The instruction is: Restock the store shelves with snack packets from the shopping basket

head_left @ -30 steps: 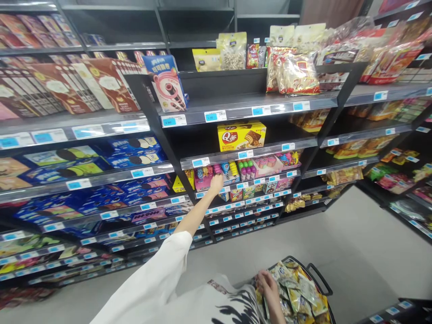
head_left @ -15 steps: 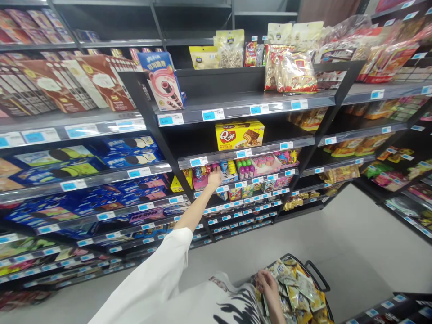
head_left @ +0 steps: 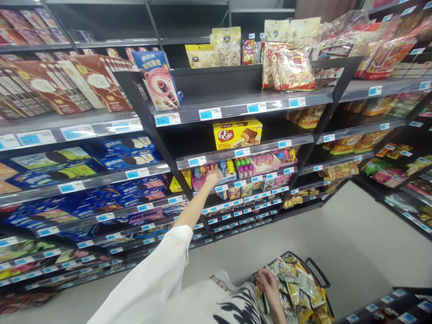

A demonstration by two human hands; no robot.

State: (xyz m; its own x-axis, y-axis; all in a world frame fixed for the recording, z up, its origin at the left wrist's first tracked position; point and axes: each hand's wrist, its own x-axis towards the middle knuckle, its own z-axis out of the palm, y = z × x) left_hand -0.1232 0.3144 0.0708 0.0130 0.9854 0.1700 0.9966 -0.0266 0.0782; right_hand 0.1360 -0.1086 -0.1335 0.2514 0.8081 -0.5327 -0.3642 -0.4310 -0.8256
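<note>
My left hand [head_left: 212, 174] reaches into a middle shelf. Its fingers are stretched out at the pink display box [head_left: 198, 179] of small colourful capped toys or sweets, and I see nothing held in them. Just right of the hand stands a light-blue box [head_left: 227, 173] with blue and yellow figures. Low in view, my right hand [head_left: 266, 281] is closed, its fingers curled at the left side of a black basket [head_left: 329, 302]. What it grips is hidden. Several yellow and green snack bags [head_left: 297, 290] fill the basket.
A yellow cake box [head_left: 236, 134] stands one shelf higher, and a blue wafer-roll box [head_left: 158, 81] above that. Blue biscuit packs [head_left: 130, 159] line the shelves on the left. Grey floor [head_left: 351, 225] lies right of the basket, with a dark shelf corner [head_left: 378, 306] at bottom right.
My left hand has shifted slightly left within the shelf, and its fingers now point up more. The right hand stays at the basket. The view has moved a little.
</note>
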